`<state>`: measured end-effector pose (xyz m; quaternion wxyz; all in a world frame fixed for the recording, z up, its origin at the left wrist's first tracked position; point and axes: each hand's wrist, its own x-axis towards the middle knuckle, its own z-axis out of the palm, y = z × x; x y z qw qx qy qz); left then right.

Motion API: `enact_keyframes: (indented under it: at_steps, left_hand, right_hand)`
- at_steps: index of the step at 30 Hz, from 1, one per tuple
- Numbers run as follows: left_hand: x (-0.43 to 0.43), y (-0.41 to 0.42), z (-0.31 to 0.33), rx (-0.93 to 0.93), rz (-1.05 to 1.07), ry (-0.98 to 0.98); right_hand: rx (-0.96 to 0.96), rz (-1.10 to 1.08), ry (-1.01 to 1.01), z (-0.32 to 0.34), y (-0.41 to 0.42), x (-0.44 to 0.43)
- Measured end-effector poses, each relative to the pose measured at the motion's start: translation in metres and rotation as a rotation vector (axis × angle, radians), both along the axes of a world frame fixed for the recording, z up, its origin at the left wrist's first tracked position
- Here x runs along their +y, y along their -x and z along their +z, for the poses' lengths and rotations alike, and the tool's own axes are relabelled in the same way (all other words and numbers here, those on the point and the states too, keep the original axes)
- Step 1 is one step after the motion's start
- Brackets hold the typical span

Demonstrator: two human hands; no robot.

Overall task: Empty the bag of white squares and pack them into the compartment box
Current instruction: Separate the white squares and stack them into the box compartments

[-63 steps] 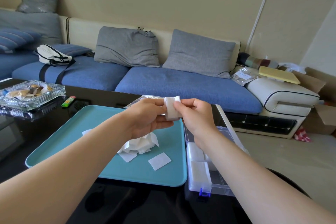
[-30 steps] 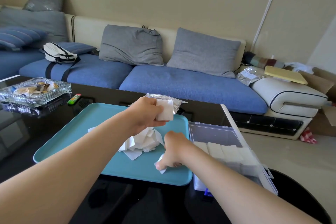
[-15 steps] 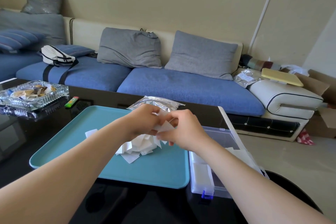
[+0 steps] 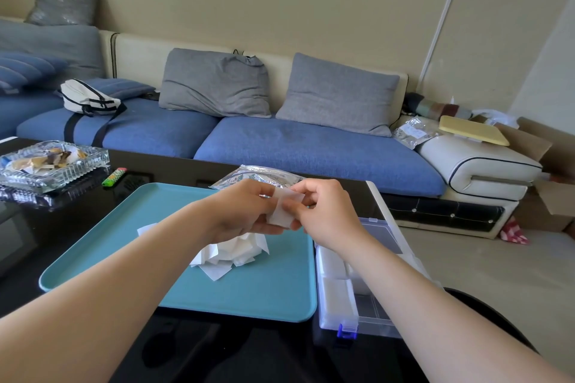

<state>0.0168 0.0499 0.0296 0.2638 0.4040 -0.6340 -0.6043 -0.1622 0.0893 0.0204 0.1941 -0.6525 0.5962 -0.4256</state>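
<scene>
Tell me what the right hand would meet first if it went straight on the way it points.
The right hand points left at the white squares it pinches; just beyond them, probably the left hand, though depth is unclear.

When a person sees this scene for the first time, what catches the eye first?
Probably the hands at the centre: left hand and right hand pinch a stack of white squares above the teal tray. A loose pile of squares lies on the tray; the clear compartment box stands at its right.
</scene>
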Motion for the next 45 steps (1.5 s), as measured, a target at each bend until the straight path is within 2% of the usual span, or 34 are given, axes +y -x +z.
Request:
enact_keyframes:
  at_steps: [5,15,21,26,30,34,36,39,45]
  left_hand:
    - [0.007,0.001,0.006,0.03,-0.023,-0.006]
    - [0.005,0.003,0.004,0.037,-0.005,-0.028]
    - [0.006,0.003,0.007,0.063,-0.031,-0.031]
    - [0.006,-0.001,0.002,-0.01,-0.075,0.097]
    - [0.007,0.005,0.0,-0.032,0.007,0.101]
    - [0.014,0.017,-0.001,-0.044,0.069,0.167]
    - [0.019,0.023,-0.003,-0.094,0.066,0.217]
    - [0.024,0.032,-0.009,-0.312,-0.001,0.375]
    - [0.041,0.048,-0.009,-0.635,-0.291,0.619]
  right_hand:
    - [-0.038,0.049,-0.014,0.005,0.001,0.003]
    - [0.105,-0.052,0.102,-0.001,0.005,-0.003]
    - [0.116,-0.039,0.114,-0.003,0.007,-0.003]
    - [0.199,-0.108,0.134,-0.003,0.01,-0.003]
    - [0.052,-0.016,0.007,-0.002,0.017,-0.001]
    - [0.031,0.054,-0.063,0.002,0.021,0.006]
    - [0.004,0.016,-0.064,0.007,0.025,0.013]
    - [0.139,-0.092,-0.079,0.01,0.038,0.022]
    - [0.246,-0.037,-0.523,0.019,0.067,0.053]
